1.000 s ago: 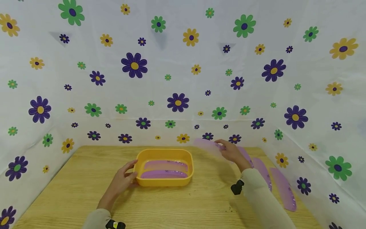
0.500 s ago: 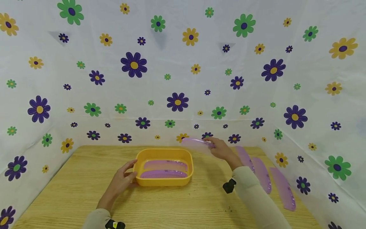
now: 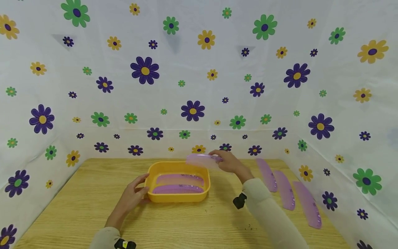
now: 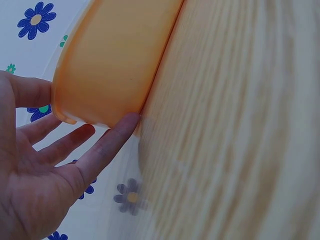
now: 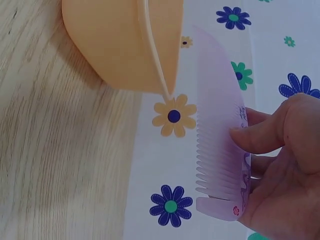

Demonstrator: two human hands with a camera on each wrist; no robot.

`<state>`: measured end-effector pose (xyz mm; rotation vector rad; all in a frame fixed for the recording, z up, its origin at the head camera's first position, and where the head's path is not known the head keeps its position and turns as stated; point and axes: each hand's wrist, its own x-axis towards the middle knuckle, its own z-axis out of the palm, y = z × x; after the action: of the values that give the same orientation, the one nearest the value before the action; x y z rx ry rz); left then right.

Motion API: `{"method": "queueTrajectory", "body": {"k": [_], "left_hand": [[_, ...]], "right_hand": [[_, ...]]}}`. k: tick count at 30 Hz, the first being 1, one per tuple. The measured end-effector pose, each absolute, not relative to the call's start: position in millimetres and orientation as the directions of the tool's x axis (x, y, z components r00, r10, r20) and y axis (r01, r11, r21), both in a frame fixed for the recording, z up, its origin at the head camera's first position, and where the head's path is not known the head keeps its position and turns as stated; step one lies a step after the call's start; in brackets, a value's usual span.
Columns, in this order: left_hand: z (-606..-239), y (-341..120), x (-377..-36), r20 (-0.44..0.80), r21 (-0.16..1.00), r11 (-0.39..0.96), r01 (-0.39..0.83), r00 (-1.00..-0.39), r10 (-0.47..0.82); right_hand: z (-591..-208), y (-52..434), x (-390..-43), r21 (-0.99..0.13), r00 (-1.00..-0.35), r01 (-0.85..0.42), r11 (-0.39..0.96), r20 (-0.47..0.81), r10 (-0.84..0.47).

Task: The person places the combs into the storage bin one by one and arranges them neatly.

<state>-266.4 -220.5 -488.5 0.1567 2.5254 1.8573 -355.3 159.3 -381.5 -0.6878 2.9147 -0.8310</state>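
Observation:
My right hand (image 3: 228, 161) pinches a translucent purple comb (image 3: 200, 160) by its printed spine, thumb on one face and fingers behind. In the right wrist view the comb (image 5: 215, 115) has its teeth turned toward the yellow plastic box (image 5: 120, 45). Its free end overlaps the back right corner of the box (image 3: 178, 198) in the head view. Two more purple combs (image 3: 179, 179) lie inside, one behind the other. At the left end, my left hand (image 3: 132, 195) touches the box with its fingers fairly straight; one fingertip (image 4: 131, 119) is low on the wall, near the table.
Three purple combs (image 3: 285, 190) lie in a slanted row along the right side of the wooden table (image 3: 174, 224). A white flowered sheet (image 3: 192, 86) encloses the back and sides. Small dark specks (image 3: 248, 227) dot the table at the front right.
My right hand has carried the comb leftward, from over the back right of the table to the box's right rim. My left hand and the box have stayed in place.

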Motion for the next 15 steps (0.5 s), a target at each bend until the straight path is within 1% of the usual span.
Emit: {"method": "queueTrajectory", "body": {"k": [9,15], "left_hand": [[-488.6,-221.2,-266.4,0.063,0.95,0.298,0.087,-0.994,0.09],[-488.2,-220.8,-265.4,0.064,0.952,0.294,0.087,-0.994,0.087]], "right_hand": [[-384.6,139.0,-356.9,-0.526,-0.89,-0.399,0.751,0.026,-0.455],[-385.1,124.6,-357.3,-0.506,-0.872,-0.418,0.754,-0.008,-0.489]]}}
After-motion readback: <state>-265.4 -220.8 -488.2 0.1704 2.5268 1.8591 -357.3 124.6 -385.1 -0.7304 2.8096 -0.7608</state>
